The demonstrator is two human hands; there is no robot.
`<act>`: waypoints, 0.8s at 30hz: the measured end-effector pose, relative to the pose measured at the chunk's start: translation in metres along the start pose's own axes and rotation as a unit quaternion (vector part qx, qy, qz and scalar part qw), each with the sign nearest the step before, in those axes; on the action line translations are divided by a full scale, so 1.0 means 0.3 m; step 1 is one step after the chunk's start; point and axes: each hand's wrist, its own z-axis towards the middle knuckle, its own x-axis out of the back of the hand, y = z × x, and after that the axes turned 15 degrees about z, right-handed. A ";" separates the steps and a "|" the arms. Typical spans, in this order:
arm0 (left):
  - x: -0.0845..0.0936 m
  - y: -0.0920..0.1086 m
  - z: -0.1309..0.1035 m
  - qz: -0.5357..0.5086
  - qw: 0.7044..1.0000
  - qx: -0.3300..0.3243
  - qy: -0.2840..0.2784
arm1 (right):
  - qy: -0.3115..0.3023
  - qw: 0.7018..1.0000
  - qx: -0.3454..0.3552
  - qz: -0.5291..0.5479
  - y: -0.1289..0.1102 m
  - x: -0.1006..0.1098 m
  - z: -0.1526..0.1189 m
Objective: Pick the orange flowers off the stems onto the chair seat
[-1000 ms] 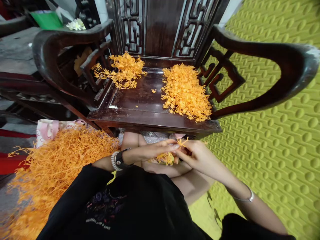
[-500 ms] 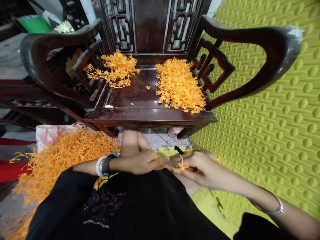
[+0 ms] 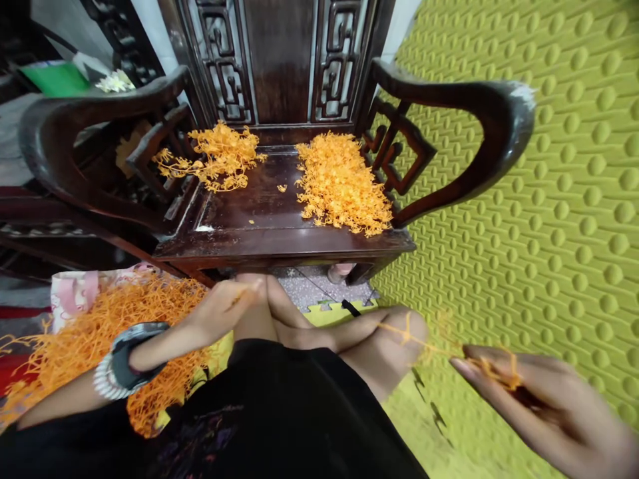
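A thin orange strand (image 3: pixel 407 334) is pinched between fingers of the right hand (image 3: pixel 574 406) before a bent knee (image 3: pixel 387 359), best gripped lightly to spare its branches, while the blurred left hand (image 3: pixel 214 316) is kept narrow-fingered, its contents unclear.

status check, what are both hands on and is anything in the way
Right hand closed on orange strands, out to the side. Left hand blurred, grip unclear. Nothing seen blocking either hand.
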 end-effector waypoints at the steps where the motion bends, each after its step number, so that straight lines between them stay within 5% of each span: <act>1: -0.006 0.003 0.025 0.017 1.000 -0.017 -0.004 | 0.014 1.000 -0.008 -0.008 0.011 0.005 0.003; 5: -0.022 0.089 0.229 0.048 0.993 -0.095 0.045 | 0.057 0.997 -0.060 0.005 0.058 -0.035 0.064; 10: 0.009 0.199 0.660 0.093 0.965 -0.105 0.221 | 0.137 0.971 -0.151 0.124 0.097 -0.070 0.125; 13: 0.009 0.225 0.892 0.145 0.969 -0.114 0.165 | 0.163 0.928 -0.178 0.284 0.100 -0.056 0.145; 16: -0.017 0.223 1.019 0.158 0.978 -0.109 0.086 | 0.176 0.849 -0.193 0.458 0.101 -0.025 0.169; 19: -0.040 0.211 1.004 0.077 0.981 -0.133 0.119 | 0.178 0.793 -0.179 0.554 0.107 0.009 0.206; 21: -0.058 0.202 0.906 -0.036 0.977 -0.180 0.108 | 0.189 0.778 -0.148 0.581 0.118 0.012 0.247; 24: -0.130 0.194 0.647 -0.253 0.924 -0.283 -0.049 | 0.202 0.791 -0.081 0.572 0.138 -0.042 0.339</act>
